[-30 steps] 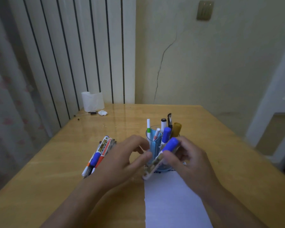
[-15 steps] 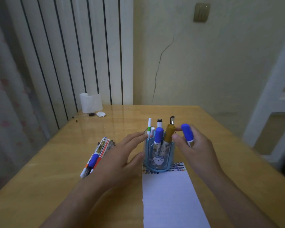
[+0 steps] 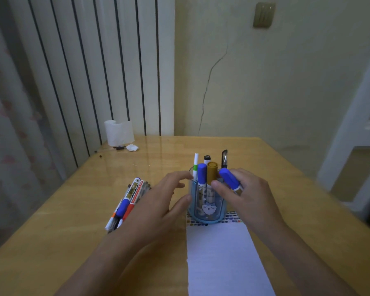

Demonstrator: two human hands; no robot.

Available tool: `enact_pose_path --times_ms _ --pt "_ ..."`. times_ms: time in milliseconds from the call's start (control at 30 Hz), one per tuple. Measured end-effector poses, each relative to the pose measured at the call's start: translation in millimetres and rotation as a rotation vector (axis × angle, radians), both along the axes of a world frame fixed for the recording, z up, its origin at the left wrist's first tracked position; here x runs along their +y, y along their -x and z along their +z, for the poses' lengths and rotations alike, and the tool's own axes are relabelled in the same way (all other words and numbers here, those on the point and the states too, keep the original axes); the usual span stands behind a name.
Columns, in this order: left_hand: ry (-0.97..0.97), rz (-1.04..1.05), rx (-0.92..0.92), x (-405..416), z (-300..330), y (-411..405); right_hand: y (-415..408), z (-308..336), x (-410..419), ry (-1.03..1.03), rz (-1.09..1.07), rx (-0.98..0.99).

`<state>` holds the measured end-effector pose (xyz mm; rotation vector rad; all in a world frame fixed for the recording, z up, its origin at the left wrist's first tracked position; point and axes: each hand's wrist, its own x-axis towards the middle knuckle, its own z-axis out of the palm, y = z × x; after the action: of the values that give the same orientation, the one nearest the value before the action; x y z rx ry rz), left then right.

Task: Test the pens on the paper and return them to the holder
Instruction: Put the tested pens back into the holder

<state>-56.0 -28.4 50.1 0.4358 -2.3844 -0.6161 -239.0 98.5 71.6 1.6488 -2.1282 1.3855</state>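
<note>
Right hand (image 3: 250,199), head view: fingers curled round a blue-capped marker (image 3: 230,179), held tilted with its cap end up and leaning toward the holder (image 3: 207,201); the lower barrel is hidden in the grip. The cap sits level with the holder's rim, just to the inner side of the hand and beside the ochre-capped marker (image 3: 212,170) already standing inside. Left hand (image 3: 158,201): fingers spread and relaxed, gripping nothing, thumb touching or very nearly touching the holder's near wall; contact cannot be confirmed.

The holder, translucent blue plastic with a small cartoon face, stands between the two hands on the far end of the paper (image 3: 222,257), over a row of coloured test marks (image 3: 231,217). Also standing in it are a second blue-capped marker (image 3: 201,173), a slim white pen with a green band (image 3: 195,165), a white marker with a black cap (image 3: 207,158) and a black clip pen (image 3: 224,158). A bundle of loose markers (image 3: 126,205) lies on the wooden table (image 3: 73,210) just outside the left hand, partly under its wrist.

Judged step: returning the held marker to the holder. Risks: the holder looks light and crowded, so a tip caught on the rim or on a standing cap could tip it or push it along the paper unless the left hand braces it; the left forearm could also scatter the loose bundle.
</note>
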Motion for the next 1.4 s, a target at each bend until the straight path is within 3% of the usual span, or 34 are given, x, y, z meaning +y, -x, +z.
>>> enact_pose_path --times_ms 300,467,667,1400 --pt "0.039 -0.033 -0.071 1 -1 0 -4 2 8 0.034 0.120 -0.236" --pt "0.013 -0.024 -0.092 -1 -2 0 -7 18 14 0.340 0.158 -0.490" --pt "-0.012 -0.018 -0.102 -1 -1 -1 3 20 14 0.485 0.094 -0.474" --pt "-0.039 -0.011 -0.061 2 0 0 11 28 6 0.271 0.185 -0.259"
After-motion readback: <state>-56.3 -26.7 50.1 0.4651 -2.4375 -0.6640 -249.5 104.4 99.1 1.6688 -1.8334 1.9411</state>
